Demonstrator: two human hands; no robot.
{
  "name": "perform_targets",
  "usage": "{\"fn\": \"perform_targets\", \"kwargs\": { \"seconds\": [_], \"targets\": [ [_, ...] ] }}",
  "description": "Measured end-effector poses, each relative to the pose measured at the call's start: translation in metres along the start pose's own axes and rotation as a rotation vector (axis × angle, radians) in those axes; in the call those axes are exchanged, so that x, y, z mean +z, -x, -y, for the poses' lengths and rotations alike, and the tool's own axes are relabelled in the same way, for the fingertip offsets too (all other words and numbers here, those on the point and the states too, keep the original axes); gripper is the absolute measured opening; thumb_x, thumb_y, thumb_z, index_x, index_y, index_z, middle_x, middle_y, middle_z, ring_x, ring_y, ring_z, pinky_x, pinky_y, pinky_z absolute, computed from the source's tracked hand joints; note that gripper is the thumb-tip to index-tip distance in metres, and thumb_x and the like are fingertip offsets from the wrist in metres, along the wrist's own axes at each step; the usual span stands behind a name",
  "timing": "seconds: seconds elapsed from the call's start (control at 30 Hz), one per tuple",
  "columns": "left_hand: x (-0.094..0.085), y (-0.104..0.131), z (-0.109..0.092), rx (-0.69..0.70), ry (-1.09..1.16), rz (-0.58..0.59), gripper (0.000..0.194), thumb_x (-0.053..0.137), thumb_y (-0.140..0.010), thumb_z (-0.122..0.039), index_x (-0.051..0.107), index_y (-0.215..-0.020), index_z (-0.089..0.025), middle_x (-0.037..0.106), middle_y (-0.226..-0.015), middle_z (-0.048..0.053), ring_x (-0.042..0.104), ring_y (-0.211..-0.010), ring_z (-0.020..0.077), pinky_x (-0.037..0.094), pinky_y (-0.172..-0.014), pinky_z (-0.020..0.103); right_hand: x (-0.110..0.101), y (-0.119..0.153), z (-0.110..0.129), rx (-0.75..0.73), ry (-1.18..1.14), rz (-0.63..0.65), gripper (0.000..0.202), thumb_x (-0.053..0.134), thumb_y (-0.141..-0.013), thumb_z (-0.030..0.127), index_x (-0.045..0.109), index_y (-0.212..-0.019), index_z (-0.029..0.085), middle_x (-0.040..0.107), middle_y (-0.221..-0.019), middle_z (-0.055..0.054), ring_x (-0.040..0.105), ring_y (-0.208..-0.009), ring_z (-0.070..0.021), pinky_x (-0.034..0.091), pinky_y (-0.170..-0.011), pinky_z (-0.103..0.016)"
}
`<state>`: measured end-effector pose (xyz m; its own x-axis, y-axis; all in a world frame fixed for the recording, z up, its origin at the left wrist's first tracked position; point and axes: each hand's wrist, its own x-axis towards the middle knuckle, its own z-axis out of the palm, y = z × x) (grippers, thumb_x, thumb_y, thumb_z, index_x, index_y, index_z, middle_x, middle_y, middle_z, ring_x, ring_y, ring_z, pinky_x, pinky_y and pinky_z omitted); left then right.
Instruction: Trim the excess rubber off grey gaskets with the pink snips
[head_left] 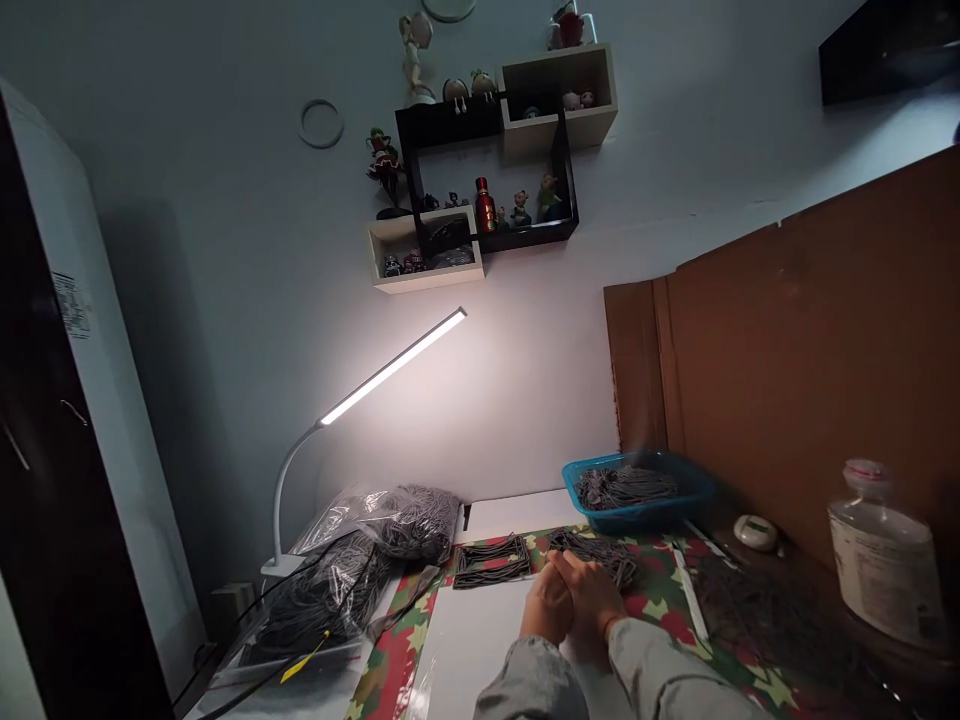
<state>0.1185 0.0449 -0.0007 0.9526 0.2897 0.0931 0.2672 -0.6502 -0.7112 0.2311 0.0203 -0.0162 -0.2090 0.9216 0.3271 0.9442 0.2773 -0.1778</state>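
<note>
My left hand [547, 603] and my right hand [592, 595] are clasped together above a white sheet [472, 640]. Their fingers are folded against each other, and whether anything lies between them is hidden. Just beyond the hands is a loose pile of dark grey cords [600, 555]. To its left, more grey cords [491, 562] lie in a flat rectangular bundle. Both piles rest on a camouflage-patterned cloth [401, 640].
Plastic bags of grey cords [416, 520] and a lit lamp [394, 368] stand left. A blue basket [637, 515] of cords is at the back. At right are a clear bottle [885, 570], a white device [755, 533], a white strip [688, 592] and a cardboard panel [810, 370].
</note>
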Motion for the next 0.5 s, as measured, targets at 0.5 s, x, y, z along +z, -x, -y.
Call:
{"fn": "perform_targets", "kwargs": {
  "seconds": [0.5],
  "targets": [
    [0.010, 0.015, -0.006, -0.077, -0.032, 0.000, 0.034, 0.058, -0.092, -0.033, 0.055, -0.122, -0.016, 0.059, -0.122, 0.010, 0.061, -0.104, 0.0228, 0.054, -0.087, 0.044, 0.002, 0.000, 0.010, 0.026, -0.036, 0.039, 0.032, 0.059, -0.093, 0.035, 0.057, -0.119, 0.016, 0.062, -0.114, -0.007, 0.063, -0.095, -0.0199, 0.054, -0.081, -0.040]
  ]
}}
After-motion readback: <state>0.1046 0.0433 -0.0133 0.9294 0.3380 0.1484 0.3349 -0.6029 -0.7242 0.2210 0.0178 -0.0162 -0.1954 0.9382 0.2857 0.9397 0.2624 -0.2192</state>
